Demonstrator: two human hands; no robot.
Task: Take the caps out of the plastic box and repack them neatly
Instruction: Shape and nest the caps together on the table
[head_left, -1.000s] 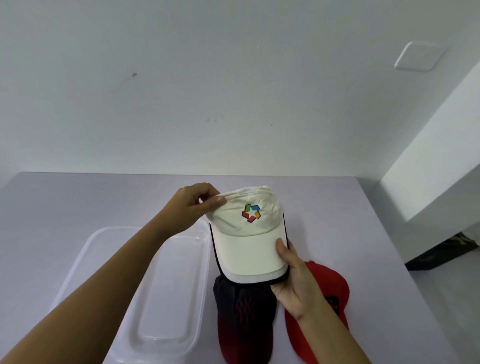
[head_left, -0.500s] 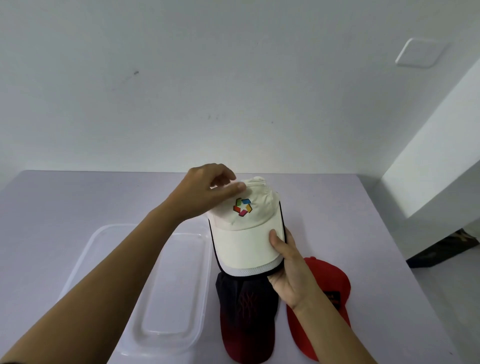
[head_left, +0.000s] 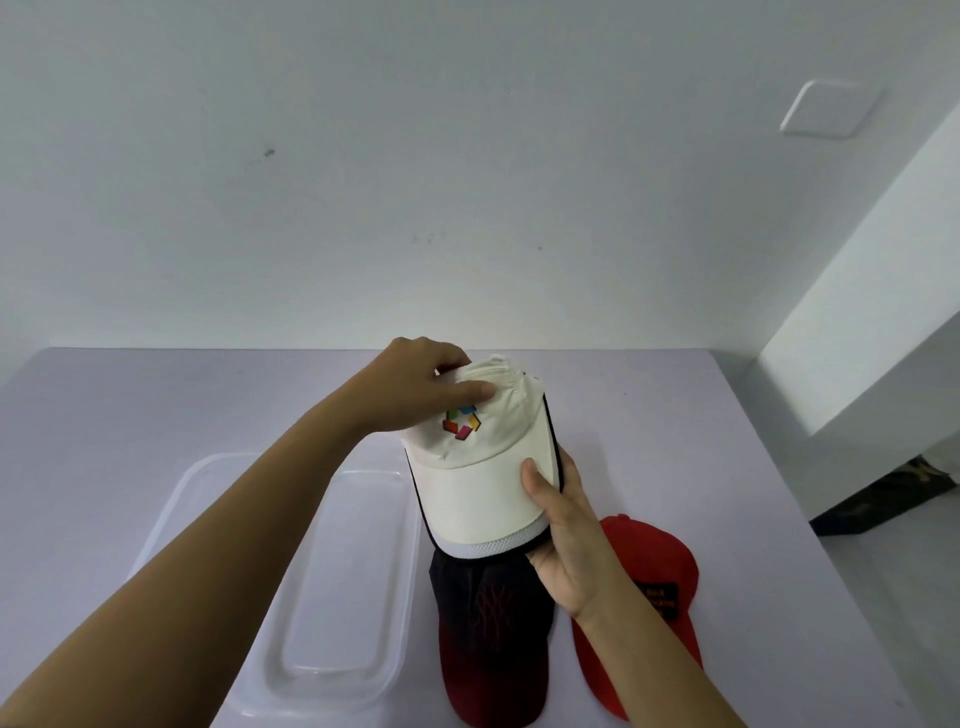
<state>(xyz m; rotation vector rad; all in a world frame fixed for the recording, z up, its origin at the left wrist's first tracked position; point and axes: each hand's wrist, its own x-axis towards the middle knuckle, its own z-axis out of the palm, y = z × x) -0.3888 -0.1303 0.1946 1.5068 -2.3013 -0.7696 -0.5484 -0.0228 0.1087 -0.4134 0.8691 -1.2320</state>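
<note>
I hold a cream cap (head_left: 480, 488) with a multicoloured logo above the table. My left hand (head_left: 415, 387) pinches the folded crown at its top left, thumb on the front panel. My right hand (head_left: 563, 535) grips the right edge of the brim, thumb on top. Below it lie a black-to-red cap (head_left: 491, 644) and, to its right, a red cap (head_left: 649, 587) with a dark patch, partly hidden by my right wrist. The clear plastic box (head_left: 332, 613) sits at the left with nothing in it.
The lilac table (head_left: 156, 405) runs back to a white wall. Its right edge drops off beside a white partition (head_left: 857, 312). A dark object (head_left: 893, 493) lies on the floor past that edge.
Both hands have lifted the cream cap slightly and tilted it, logo swinging left. My left hand has shifted further over the crown, pressing it down. The caps on the table have not moved.
</note>
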